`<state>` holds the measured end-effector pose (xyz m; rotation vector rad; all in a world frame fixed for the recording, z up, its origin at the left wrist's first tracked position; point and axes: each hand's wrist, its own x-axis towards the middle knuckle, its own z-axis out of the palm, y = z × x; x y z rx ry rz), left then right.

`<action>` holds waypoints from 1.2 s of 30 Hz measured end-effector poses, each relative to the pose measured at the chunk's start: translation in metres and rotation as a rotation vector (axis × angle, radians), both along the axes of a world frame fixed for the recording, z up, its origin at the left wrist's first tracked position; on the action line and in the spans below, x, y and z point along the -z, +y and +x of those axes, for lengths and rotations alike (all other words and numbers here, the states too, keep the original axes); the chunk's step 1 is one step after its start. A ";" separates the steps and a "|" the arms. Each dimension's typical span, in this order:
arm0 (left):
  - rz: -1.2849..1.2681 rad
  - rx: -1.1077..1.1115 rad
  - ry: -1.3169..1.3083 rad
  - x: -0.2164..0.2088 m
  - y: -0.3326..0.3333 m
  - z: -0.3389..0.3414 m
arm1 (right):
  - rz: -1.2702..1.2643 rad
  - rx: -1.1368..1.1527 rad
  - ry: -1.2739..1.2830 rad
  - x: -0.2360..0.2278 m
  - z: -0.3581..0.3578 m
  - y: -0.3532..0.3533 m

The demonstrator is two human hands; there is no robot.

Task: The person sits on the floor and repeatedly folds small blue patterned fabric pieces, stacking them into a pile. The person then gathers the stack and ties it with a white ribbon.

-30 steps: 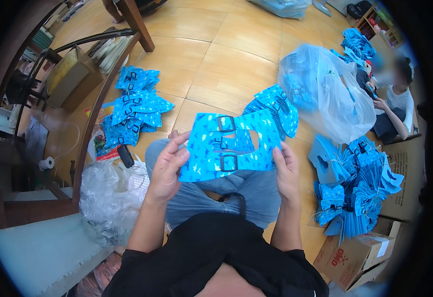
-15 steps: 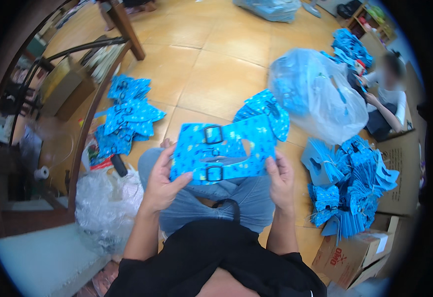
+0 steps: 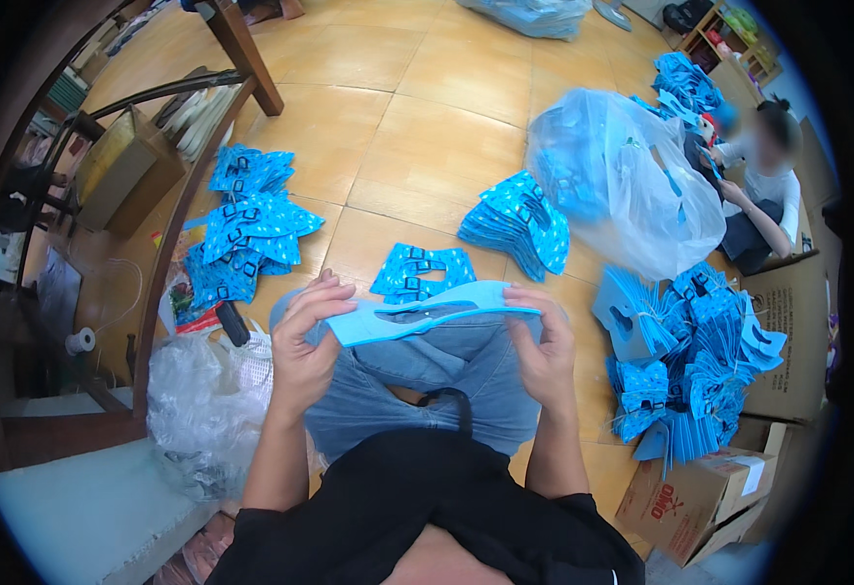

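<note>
The tan floor [image 3: 446, 127] bears blue patterned pieces [image 3: 513, 226], a translucent bag [image 3: 656, 210] and a carton [image 3: 690, 507].

Looking like an informal floor-level workshop: displaying heaped blue cut-outs [image 3: 266, 224] and stacked bundles [image 3: 719, 385] on a tiled floor [image 3: 456, 136], housing a stuffed plastic bag [image 3: 641, 210] and a cardboard box [image 3: 685, 517], and including a seated co-worker [image 3: 778, 192] with a blue piece [image 3: 709, 160] in hand.

- A black fabric top [image 3: 388, 497] has short sleeves [image 3: 276, 531] and an open neckline [image 3: 441, 534].
- A small white mark [image 3: 614, 577] shows at its right.
- Faded blue denim trousers [image 3: 363, 395].
- A dark, narrow, curved strap [image 3: 465, 409] crosses them.
- Bare hands [image 3: 305, 346].
</note>
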<state>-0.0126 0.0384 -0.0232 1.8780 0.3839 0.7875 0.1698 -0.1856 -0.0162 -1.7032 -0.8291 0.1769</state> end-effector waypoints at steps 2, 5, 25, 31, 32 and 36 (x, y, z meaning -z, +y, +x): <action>0.057 0.009 -0.002 -0.001 0.000 0.001 | 0.007 0.012 0.017 0.000 0.000 0.001; 0.054 0.008 -0.006 -0.002 0.000 0.002 | 0.011 0.013 0.014 0.001 0.000 0.001; -1.325 0.061 -0.046 0.003 0.006 -0.002 | 0.085 -0.134 1.135 0.009 0.006 -0.002; -1.246 0.046 -0.017 0.006 0.004 -0.002 | 0.148 -0.107 1.065 0.006 0.005 0.000; -1.194 0.056 -0.023 0.006 0.002 -0.001 | 0.056 -0.138 1.039 0.007 0.005 0.000; -0.891 -0.045 -0.005 0.016 0.004 0.003 | -0.021 -0.135 0.921 0.023 0.021 -0.009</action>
